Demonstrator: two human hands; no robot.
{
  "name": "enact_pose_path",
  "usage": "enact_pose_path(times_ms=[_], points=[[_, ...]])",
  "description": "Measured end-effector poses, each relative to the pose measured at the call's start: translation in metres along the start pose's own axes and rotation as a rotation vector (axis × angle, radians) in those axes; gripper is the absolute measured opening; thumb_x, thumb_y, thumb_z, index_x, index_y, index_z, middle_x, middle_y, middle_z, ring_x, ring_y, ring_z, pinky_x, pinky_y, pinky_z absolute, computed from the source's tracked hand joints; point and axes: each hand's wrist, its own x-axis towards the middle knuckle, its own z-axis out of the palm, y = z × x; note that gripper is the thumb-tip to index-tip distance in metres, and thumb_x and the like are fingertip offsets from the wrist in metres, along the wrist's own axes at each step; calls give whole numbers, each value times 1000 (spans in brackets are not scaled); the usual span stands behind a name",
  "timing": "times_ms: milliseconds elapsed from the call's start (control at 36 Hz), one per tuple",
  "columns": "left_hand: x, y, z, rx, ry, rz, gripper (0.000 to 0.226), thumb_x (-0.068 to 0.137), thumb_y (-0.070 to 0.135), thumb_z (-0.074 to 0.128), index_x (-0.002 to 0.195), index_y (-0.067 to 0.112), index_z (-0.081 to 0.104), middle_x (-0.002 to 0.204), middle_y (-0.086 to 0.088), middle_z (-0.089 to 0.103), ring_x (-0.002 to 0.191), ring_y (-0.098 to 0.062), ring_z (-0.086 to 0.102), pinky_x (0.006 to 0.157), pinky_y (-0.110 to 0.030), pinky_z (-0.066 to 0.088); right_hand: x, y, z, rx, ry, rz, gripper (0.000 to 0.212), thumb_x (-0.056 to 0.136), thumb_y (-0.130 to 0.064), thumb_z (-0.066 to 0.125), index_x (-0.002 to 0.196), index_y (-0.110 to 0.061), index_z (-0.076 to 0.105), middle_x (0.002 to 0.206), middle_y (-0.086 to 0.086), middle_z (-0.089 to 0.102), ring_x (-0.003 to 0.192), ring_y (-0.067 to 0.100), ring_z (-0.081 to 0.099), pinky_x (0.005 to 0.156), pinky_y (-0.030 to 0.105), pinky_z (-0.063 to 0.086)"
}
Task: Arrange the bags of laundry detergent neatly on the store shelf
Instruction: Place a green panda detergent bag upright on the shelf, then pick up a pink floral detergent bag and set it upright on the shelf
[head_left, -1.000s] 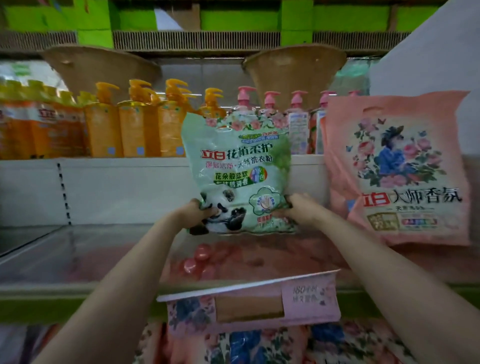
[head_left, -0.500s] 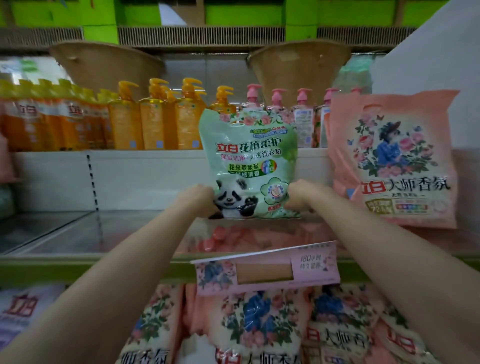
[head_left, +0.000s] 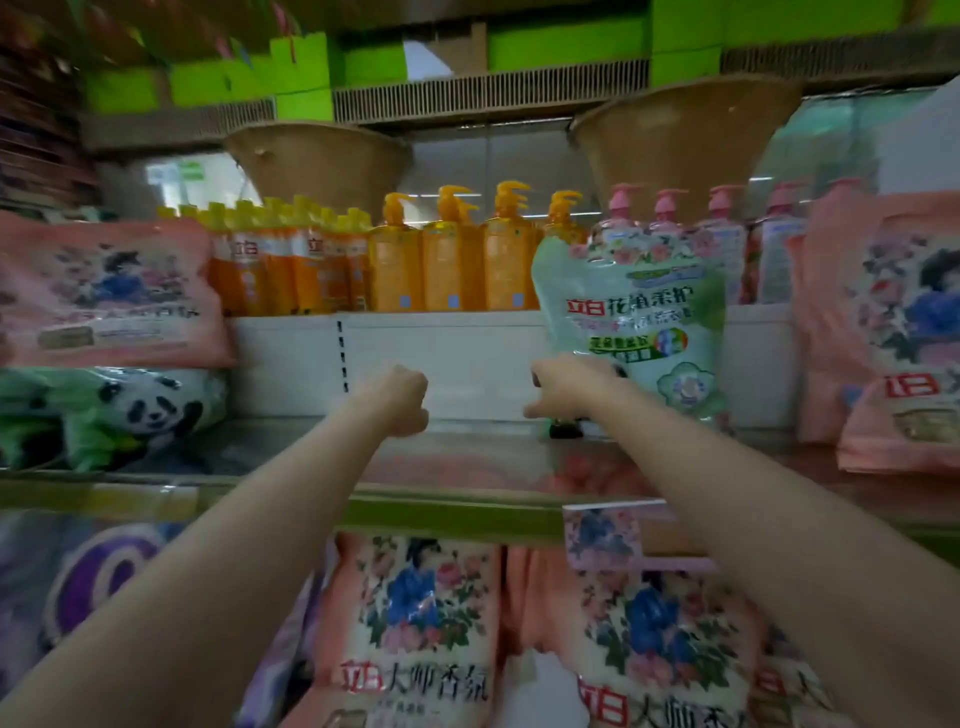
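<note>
A pale green detergent bag (head_left: 636, 332) with red and green lettering stands upright on the glass shelf (head_left: 457, 457), right of centre. My right hand (head_left: 563, 395) grips its lower left corner and hides the panda print there. My left hand (head_left: 402, 400) hovers over the bare part of the shelf, a short way left of the bag, curled into a fist with nothing in it. Pink floral detergent bags (head_left: 883, 332) stand just right of the green bag. At far left another pink bag (head_left: 104, 296) lies on top of a green panda bag (head_left: 130, 410).
Orange pump bottles (head_left: 452, 260) and pink pump bottles (head_left: 670, 228) line the raised ledge behind. A pink price card (head_left: 613, 535) hangs on the green shelf edge (head_left: 441, 514). More pink floral bags (head_left: 415, 623) fill the shelf below.
My left hand has let go of the green bag and moved left. The bag has moved right toward the pink bags, held by my right hand alone. The view has swung left.
</note>
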Motion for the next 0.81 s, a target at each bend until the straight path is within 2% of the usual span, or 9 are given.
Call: enact_pose_path(times_ms=[111, 222, 306, 417, 528, 667, 806], points=[[-20, -48, -4, 47, 7, -54, 35, 93, 26, 49, 122, 9, 55, 126, -12, 56, 114, -29, 54, 90, -36, 47, 7, -55, -6, 82, 8, -61, 48, 85, -45, 58, 123, -16, 51, 129, 6, 55, 117, 29, 52, 96, 41, 45], [-44, -98, -4, 27, -43, -116, 43, 91, 38, 51, 126, 13, 53, 129, -11, 55, 118, -30, 52, 94, -36, 46, 13, -112, -10, 117, 6, -125, 50, 85, -45, 59, 124, -16, 50, 132, 7, 53, 121, 30, 51, 98, 43, 44], [-62, -136, -4, 3, -46, -162, 40, 90, 35, 52, 122, 12, 55, 125, -12, 57, 114, -30, 55, 92, -35, 47, 13, -151, -13, 122, 2, -176, 49, 88, -45, 57, 126, -15, 48, 133, 7, 52, 121, 29, 50, 96, 41, 45], [-85, -182, -6, -5, -11, -194, 31, 84, 29, 54, 108, 9, 60, 117, -14, 62, 107, -33, 58, 88, -38, 50, 11, -200, -20, 131, 28, -221, 48, 89, -45, 54, 127, -17, 47, 132, 7, 52, 119, 30, 51, 93, 39, 45], [-109, -221, -9, -46, -4, -238, 28, 85, 27, 53, 106, 8, 59, 116, -13, 61, 106, -32, 57, 86, -35, 48, 12, -247, -28, 156, 41, -277, 48, 89, -43, 54, 128, -16, 47, 134, 9, 52, 119, 31, 51, 96, 42, 46], [-139, -267, -9, -35, 54, -330, 41, 87, 32, 54, 121, 10, 54, 126, -13, 56, 114, -31, 54, 91, -38, 47, 8, -299, -33, 273, 52, -307, 51, 88, -44, 56, 130, -17, 46, 133, 8, 53, 120, 29, 51, 92, 36, 45], [-157, -301, -8, -18, 99, -359, 33, 86, 33, 53, 110, 12, 57, 118, -12, 59, 107, -31, 57, 86, -38, 49, 11, -336, -33, 389, 70, -333, 49, 87, -42, 56, 128, -16, 46, 131, 7, 53, 117, 28, 53, 91, 38, 46]])
